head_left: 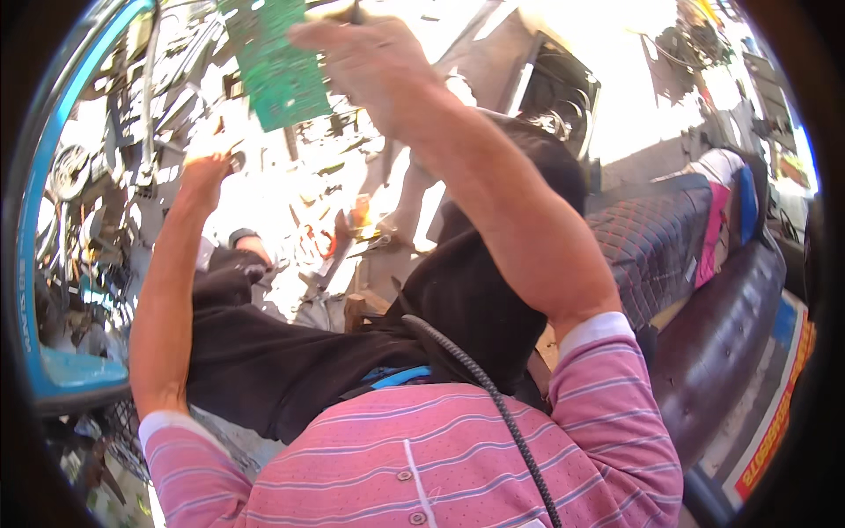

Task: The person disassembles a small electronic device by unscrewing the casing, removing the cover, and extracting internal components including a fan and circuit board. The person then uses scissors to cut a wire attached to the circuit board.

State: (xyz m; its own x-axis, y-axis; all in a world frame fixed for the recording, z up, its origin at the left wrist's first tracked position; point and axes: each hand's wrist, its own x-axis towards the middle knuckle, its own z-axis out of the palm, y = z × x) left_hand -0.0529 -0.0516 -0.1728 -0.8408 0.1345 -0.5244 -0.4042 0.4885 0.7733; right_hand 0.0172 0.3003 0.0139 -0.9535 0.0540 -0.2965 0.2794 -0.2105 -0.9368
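A green circuit board (280, 75), smeared by motion, is tilted at the top of the view. My right hand (374, 66) is closed at its right edge, with fingertips over the board. A small dark piece (356, 11) shows at the top of that hand; its kind cannot be made out. Below and left of the board is my left hand (209, 154), apart from it as far as I can see. Strong light washes out its fingers, so their pose is unclear.
Scrap metal parts (75, 172) and loose tools crowd the sunlit ground. A blue frame (40, 264) curves along the left. To the right stand a quilted black seat cover (651, 233) and a dark padded cushion (726, 352). A braided cord (493, 387) crosses my lap.
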